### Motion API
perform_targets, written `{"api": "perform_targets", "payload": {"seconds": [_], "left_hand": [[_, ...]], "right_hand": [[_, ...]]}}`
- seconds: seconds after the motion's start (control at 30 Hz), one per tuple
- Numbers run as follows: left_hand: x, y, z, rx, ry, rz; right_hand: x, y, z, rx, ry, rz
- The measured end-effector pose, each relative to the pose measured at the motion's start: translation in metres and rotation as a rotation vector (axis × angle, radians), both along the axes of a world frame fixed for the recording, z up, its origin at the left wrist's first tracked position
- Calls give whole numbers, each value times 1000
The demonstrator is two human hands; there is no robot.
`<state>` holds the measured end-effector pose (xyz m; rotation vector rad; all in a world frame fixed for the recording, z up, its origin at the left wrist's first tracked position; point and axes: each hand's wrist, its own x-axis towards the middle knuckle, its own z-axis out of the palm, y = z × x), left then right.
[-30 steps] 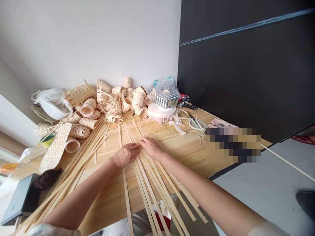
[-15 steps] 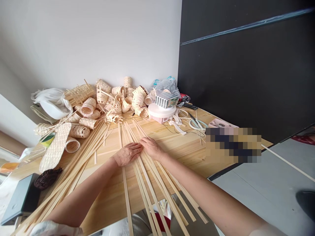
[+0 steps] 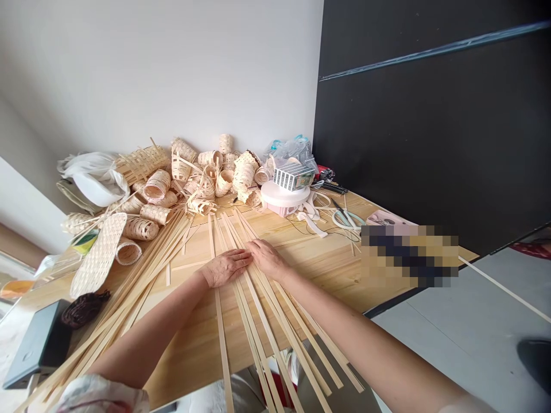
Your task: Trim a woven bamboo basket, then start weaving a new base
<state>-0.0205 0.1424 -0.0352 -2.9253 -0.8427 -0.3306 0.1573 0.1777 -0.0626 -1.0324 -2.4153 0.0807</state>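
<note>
Bamboo strips (image 3: 269, 338) are held on the worktop (image 3: 193, 355) under the spread left hand (image 3: 226, 268) and right hand (image 3: 267, 259), and could slide if pressure eases.

**Obscured and cut-off items, head view**

A pixelated patch (image 3: 408, 255) hides part of the tabletop's right side; what lies beneath is unreadable. Bamboo strips (image 3: 271, 344) and a patterned sleeve (image 3: 101, 396) run off the bottom edge. A dark object (image 3: 534, 358) and a red item (image 3: 531, 248) are cut by the right edge, unidentifiable. Small dark tools (image 3: 333, 187) are too small to name.
</note>
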Motion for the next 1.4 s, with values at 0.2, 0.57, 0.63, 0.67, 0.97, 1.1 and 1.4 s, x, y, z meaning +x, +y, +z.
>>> {"api": "perform_targets", "payload": {"seconds": [0.2,0.57,0.63,0.67,0.97,1.1,1.4], "left_hand": [[4,-8,7,31,58,120],[3,-12,3,28,53,174],[4,-12,3,27,55,168],[5,-12,4,24,54,166],[5,-10,1,18,49,160],[4,-9,-1,6,35,149],[3,-10,5,-17,54,165]], "right_hand": [[2,1,-1,-12,25,18],[4,0,3,-21,17,36],[3,-1,5,-18,2,36],[3,-1,5,-16,-5,34],[-4,-2,11,-31,-15,-10],[0,-1,14,-56,9,-13],[48,4,31,-95,62,-107]]}}
